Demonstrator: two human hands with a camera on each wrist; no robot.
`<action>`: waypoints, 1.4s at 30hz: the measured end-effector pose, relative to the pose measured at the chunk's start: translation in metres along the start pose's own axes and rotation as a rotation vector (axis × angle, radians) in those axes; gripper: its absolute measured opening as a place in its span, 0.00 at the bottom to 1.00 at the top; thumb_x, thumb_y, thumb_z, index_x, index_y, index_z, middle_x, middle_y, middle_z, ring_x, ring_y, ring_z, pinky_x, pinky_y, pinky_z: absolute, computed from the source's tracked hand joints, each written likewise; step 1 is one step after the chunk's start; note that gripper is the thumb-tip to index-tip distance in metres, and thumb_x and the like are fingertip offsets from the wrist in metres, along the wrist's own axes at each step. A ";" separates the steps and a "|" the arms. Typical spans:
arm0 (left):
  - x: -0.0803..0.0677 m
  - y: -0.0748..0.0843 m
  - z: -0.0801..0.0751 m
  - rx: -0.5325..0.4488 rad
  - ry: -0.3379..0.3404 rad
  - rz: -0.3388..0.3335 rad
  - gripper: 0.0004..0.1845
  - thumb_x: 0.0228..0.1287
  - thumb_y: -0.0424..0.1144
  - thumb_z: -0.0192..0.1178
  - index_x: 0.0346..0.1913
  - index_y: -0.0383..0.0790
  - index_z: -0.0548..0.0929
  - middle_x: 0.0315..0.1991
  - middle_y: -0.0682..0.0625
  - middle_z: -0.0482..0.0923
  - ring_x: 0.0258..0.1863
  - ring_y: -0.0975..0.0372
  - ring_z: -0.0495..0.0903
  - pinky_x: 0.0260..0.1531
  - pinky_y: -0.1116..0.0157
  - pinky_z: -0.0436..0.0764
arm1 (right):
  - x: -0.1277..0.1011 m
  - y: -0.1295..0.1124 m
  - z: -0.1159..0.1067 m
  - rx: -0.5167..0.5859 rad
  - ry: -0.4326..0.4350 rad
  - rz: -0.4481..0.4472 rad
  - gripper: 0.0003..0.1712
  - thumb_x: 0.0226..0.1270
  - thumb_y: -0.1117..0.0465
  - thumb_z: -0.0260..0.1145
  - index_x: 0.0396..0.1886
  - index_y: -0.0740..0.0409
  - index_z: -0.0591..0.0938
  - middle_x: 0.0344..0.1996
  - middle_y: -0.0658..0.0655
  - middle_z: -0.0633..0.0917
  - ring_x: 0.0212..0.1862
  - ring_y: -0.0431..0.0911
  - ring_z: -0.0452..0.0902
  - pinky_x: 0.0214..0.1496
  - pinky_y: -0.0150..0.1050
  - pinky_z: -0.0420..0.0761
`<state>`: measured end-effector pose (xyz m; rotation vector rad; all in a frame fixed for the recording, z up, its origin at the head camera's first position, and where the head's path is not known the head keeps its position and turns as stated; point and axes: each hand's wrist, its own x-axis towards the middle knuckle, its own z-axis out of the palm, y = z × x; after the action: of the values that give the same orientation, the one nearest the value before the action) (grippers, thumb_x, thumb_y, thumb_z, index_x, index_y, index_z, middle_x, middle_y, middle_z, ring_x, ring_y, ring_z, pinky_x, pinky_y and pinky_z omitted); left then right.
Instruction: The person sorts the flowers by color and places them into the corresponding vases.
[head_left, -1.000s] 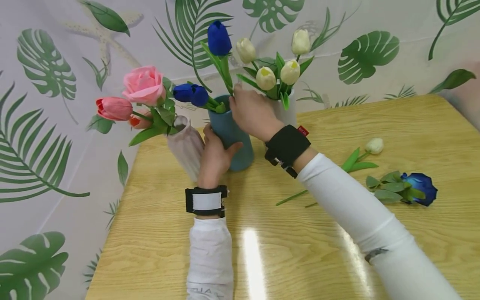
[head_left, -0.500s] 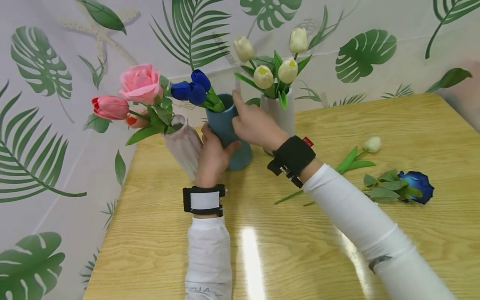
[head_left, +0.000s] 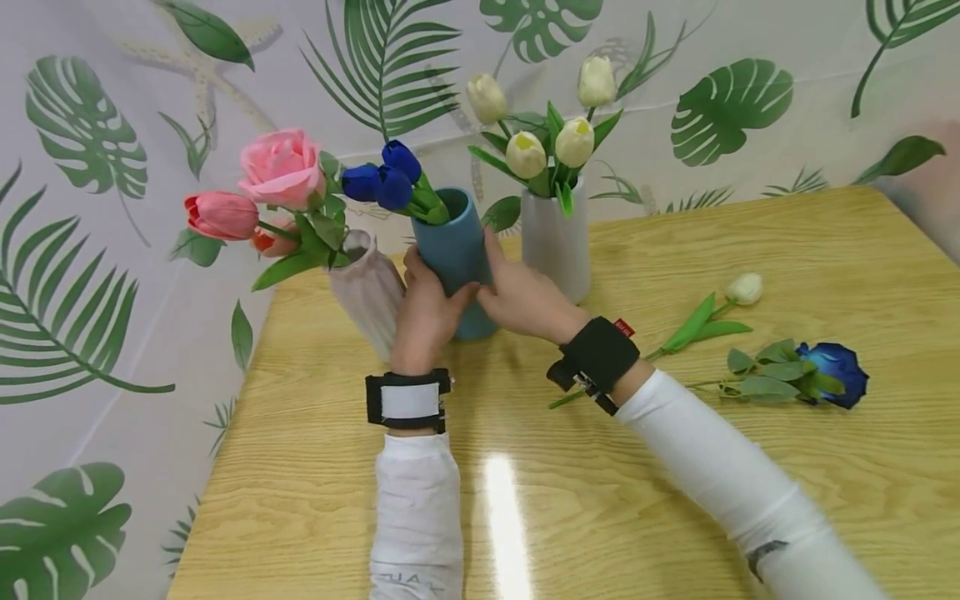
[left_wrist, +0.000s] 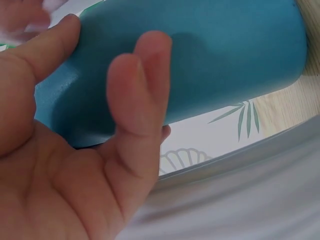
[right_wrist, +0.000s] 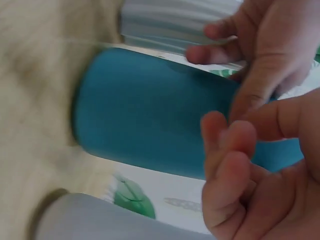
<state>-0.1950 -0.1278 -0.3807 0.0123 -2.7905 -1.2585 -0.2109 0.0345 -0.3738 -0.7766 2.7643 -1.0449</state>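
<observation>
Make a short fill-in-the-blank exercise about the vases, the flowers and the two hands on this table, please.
1. Both the left hand and the right hand hold the ____ vase.
2. The white vase holds ____ tulips.
3. The pink rose stands in the ____ vase.
4. A blue rose lies on the ____.

Missing words: blue; white; pink; table

We see a blue vase (head_left: 456,250) with a matt, smooth, ceramic-looking skin, and the same dull finish on the white vase (head_left: 557,242). The pale pink vase (head_left: 371,287) is ribbed and matt. Our table (head_left: 750,517) is light wood-grain laminate, glossy enough to throw a bright glare. The sleeves (head_left: 418,517) look like soft white cloth, the wrist straps (head_left: 596,354) like black fabric. The backdrop (head_left: 75,250) looks like thin printed sheet, slightly creased.
</observation>
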 end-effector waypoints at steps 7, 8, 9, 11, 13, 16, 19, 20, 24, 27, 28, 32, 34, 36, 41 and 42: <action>-0.001 0.001 0.002 -0.013 0.002 -0.007 0.55 0.67 0.49 0.65 0.77 0.33 0.36 0.72 0.29 0.53 0.69 0.41 0.64 0.66 0.48 0.67 | -0.017 0.022 0.009 -0.048 -0.141 0.024 0.36 0.75 0.61 0.54 0.75 0.74 0.54 0.14 0.52 0.72 0.15 0.41 0.62 0.20 0.36 0.59; 0.000 0.001 0.003 -0.015 -0.001 -0.008 0.55 0.67 0.49 0.65 0.77 0.33 0.35 0.72 0.29 0.54 0.69 0.41 0.64 0.66 0.48 0.67 | -0.022 0.026 0.007 -0.042 -0.155 0.016 0.34 0.75 0.61 0.54 0.74 0.74 0.59 0.15 0.52 0.74 0.16 0.41 0.64 0.21 0.36 0.61; 0.000 0.002 0.003 -0.016 -0.007 -0.009 0.55 0.67 0.49 0.65 0.77 0.33 0.35 0.72 0.29 0.54 0.69 0.42 0.65 0.66 0.49 0.68 | -0.027 0.031 0.005 -0.032 -0.167 0.017 0.31 0.75 0.61 0.54 0.72 0.73 0.63 0.16 0.52 0.75 0.16 0.41 0.64 0.22 0.36 0.62; 0.000 0.004 0.005 -0.019 -0.018 -0.013 0.55 0.67 0.50 0.65 0.77 0.34 0.35 0.72 0.30 0.54 0.70 0.43 0.64 0.66 0.49 0.67 | -0.040 0.042 -0.002 0.019 -0.191 0.036 0.27 0.76 0.61 0.54 0.68 0.72 0.69 0.15 0.51 0.74 0.16 0.41 0.63 0.23 0.36 0.62; 0.000 0.005 0.007 -0.024 -0.027 -0.021 0.55 0.67 0.50 0.65 0.77 0.35 0.35 0.73 0.32 0.53 0.70 0.43 0.63 0.67 0.50 0.67 | -0.053 0.054 -0.009 0.053 -0.207 0.071 0.24 0.76 0.61 0.54 0.66 0.71 0.72 0.13 0.50 0.72 0.16 0.41 0.60 0.23 0.37 0.62; 0.001 0.006 0.008 -0.036 -0.022 -0.028 0.55 0.67 0.50 0.65 0.78 0.37 0.35 0.74 0.33 0.52 0.71 0.44 0.62 0.67 0.50 0.67 | -0.070 0.070 -0.019 0.079 -0.212 0.128 0.24 0.77 0.62 0.54 0.65 0.72 0.72 0.13 0.49 0.69 0.15 0.40 0.57 0.22 0.37 0.61; 0.000 0.006 0.007 -0.042 -0.011 -0.020 0.54 0.67 0.50 0.65 0.78 0.37 0.35 0.74 0.33 0.51 0.71 0.44 0.62 0.67 0.50 0.66 | -0.081 0.080 -0.029 0.062 -0.197 0.139 0.25 0.77 0.62 0.54 0.66 0.73 0.71 0.15 0.50 0.72 0.16 0.41 0.59 0.22 0.37 0.62; 0.000 0.006 0.007 -0.043 -0.008 -0.016 0.54 0.67 0.50 0.65 0.78 0.37 0.35 0.74 0.32 0.51 0.71 0.44 0.62 0.67 0.50 0.66 | -0.083 0.082 -0.031 0.057 -0.191 0.138 0.25 0.77 0.62 0.55 0.66 0.73 0.70 0.16 0.51 0.73 0.16 0.41 0.60 0.22 0.38 0.63; -0.002 0.003 0.006 -0.043 -0.006 -0.007 0.54 0.68 0.50 0.64 0.78 0.36 0.36 0.74 0.32 0.52 0.72 0.45 0.62 0.67 0.51 0.66 | -0.090 0.083 -0.039 0.005 -0.184 0.132 0.26 0.77 0.60 0.56 0.68 0.71 0.69 0.22 0.55 0.80 0.19 0.43 0.66 0.25 0.39 0.66; -0.002 0.001 0.007 -0.050 -0.005 -0.001 0.54 0.68 0.50 0.64 0.78 0.35 0.36 0.74 0.33 0.53 0.71 0.45 0.62 0.67 0.51 0.67 | -0.094 0.083 -0.046 -0.030 -0.206 0.158 0.28 0.77 0.59 0.57 0.69 0.71 0.68 0.26 0.57 0.82 0.21 0.43 0.69 0.26 0.39 0.68; -0.002 0.000 0.007 -0.050 -0.005 0.001 0.54 0.68 0.50 0.64 0.78 0.35 0.36 0.74 0.33 0.53 0.71 0.45 0.62 0.67 0.51 0.67 | -0.095 0.084 -0.049 -0.043 -0.215 0.168 0.28 0.77 0.58 0.57 0.68 0.71 0.67 0.28 0.57 0.82 0.23 0.43 0.70 0.27 0.39 0.69; -0.002 -0.001 0.006 -0.053 -0.005 -0.006 0.54 0.67 0.50 0.64 0.78 0.36 0.35 0.74 0.32 0.52 0.71 0.44 0.63 0.67 0.51 0.67 | -0.101 0.090 -0.061 -0.089 -0.228 0.217 0.30 0.77 0.56 0.56 0.69 0.73 0.66 0.30 0.58 0.83 0.25 0.44 0.72 0.28 0.40 0.70; -0.003 -0.002 0.005 -0.049 -0.007 -0.017 0.54 0.67 0.50 0.64 0.78 0.36 0.35 0.74 0.32 0.52 0.71 0.44 0.63 0.67 0.50 0.66 | -0.105 0.095 -0.066 -0.118 -0.225 0.235 0.31 0.76 0.56 0.57 0.68 0.74 0.66 0.31 0.58 0.84 0.26 0.44 0.74 0.30 0.41 0.71; -0.003 -0.002 0.004 -0.044 -0.011 -0.026 0.55 0.67 0.50 0.64 0.78 0.36 0.35 0.74 0.32 0.52 0.71 0.44 0.62 0.67 0.50 0.66 | -0.107 0.100 -0.068 -0.135 -0.232 0.260 0.32 0.75 0.56 0.58 0.68 0.74 0.66 0.34 0.59 0.84 0.27 0.46 0.74 0.32 0.43 0.71; -0.002 -0.002 0.002 -0.027 -0.015 -0.025 0.55 0.67 0.50 0.64 0.78 0.36 0.35 0.74 0.32 0.52 0.71 0.44 0.62 0.67 0.50 0.66 | -0.108 0.107 -0.065 -0.155 -0.311 0.286 0.35 0.65 0.59 0.69 0.66 0.72 0.70 0.40 0.63 0.84 0.31 0.49 0.76 0.34 0.43 0.73; -0.002 -0.002 0.002 -0.024 -0.016 -0.024 0.55 0.67 0.50 0.64 0.78 0.37 0.35 0.74 0.32 0.52 0.71 0.45 0.62 0.67 0.50 0.66 | -0.108 0.106 -0.063 -0.157 -0.337 0.287 0.35 0.62 0.59 0.71 0.64 0.71 0.71 0.39 0.62 0.84 0.30 0.48 0.76 0.33 0.42 0.73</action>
<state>-0.1935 -0.1272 -0.3837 0.0342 -2.7961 -1.3032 -0.1791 0.1927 -0.4040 -0.4943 2.5821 -0.5900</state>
